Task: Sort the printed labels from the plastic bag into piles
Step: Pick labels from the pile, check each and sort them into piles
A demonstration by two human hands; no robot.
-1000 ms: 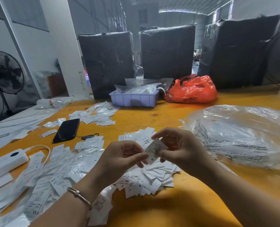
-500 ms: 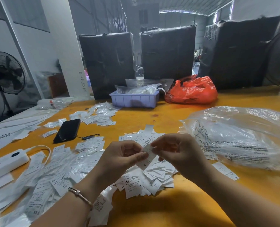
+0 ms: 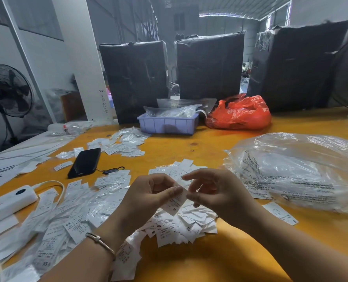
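Your left hand (image 3: 148, 193) pinches one printed label (image 3: 174, 202) marked M between thumb and forefinger, its print facing you, apparently so the size can be read. Your right hand (image 3: 215, 192) touches the label's edge with loosely curled fingertips; whether it actually grips cannot be told. Both hover above a pile of labels (image 3: 181, 226) on the orange surface (image 3: 189, 265). The clear plastic bag (image 3: 295, 171), at right, holds more white labels. The lilac tray (image 3: 167, 125) contains clear packets.
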